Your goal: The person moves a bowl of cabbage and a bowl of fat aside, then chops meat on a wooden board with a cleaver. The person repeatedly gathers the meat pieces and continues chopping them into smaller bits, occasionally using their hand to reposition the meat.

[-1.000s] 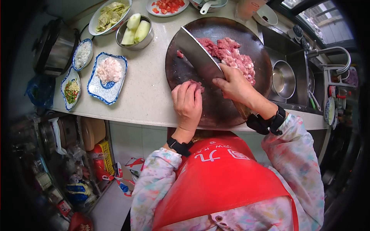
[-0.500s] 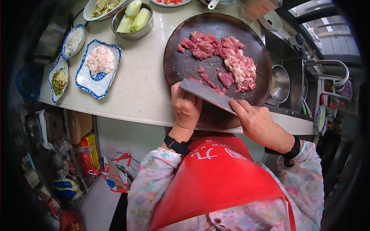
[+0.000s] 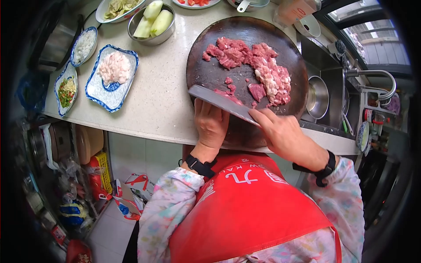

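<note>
My right hand (image 3: 280, 131) grips a cleaver (image 3: 226, 104) near the front of the round dark chopping board (image 3: 208, 48). The wide grey blade slants down from upper left to that hand, and its handle is hidden in the grip. My left hand (image 3: 211, 124) is closed, knuckles bent, against the near side of the blade; what its fingers hold, if anything, is hidden. Just past the blade lie small meat scraps (image 3: 230, 84) and a red meat chunk (image 3: 257, 91). Farther back, cut raw meat (image 3: 232, 51) is heaped beside pale fatty pieces (image 3: 272, 79).
To the left stand a blue-rimmed dish (image 3: 126, 90) of pale minced fat, a dish of chopped chilli and garlic (image 3: 66, 94), and a metal bowl (image 3: 151, 40) of peeled vegetables. At right is a sink with a metal basin (image 3: 319, 98) and a tap (image 3: 372, 72).
The cleaver and my right hand have shifted left, and the blade now reaches past my left knuckles. My left hand stays in nearly the same place. Some meat scraps by the blade have moved.
</note>
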Motion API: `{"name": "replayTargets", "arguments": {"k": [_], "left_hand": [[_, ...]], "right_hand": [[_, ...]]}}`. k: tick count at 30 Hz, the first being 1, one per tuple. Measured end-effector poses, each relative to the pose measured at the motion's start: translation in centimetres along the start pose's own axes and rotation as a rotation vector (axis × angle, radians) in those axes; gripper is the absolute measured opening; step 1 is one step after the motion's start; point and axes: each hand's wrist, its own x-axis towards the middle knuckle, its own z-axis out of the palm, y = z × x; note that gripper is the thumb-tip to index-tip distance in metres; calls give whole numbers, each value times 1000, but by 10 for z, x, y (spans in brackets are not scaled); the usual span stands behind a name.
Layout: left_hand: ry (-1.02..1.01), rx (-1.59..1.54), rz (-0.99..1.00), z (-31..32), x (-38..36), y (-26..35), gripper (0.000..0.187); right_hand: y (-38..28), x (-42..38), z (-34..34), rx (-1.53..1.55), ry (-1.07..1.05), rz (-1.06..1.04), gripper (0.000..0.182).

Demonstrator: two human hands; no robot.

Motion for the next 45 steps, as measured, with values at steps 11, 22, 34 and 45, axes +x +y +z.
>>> {"name": "replayTargets", "arguments": {"k": [11,22,34,45], "left_hand": [[30,-54,45,5,5,-4,22],[-58,11,-71,0,1,1,21],[31,6,12,7,3,-2,24],[-20,-10,-70,1,3,4,21]], "right_hand": [[-8,47,19,-73,-37,-26,30],[3,3,-2,5,-35,33,45],[1,53,13,-11,-46,-29,29],[4,-12,-3,-4,-115,65,46]]}}
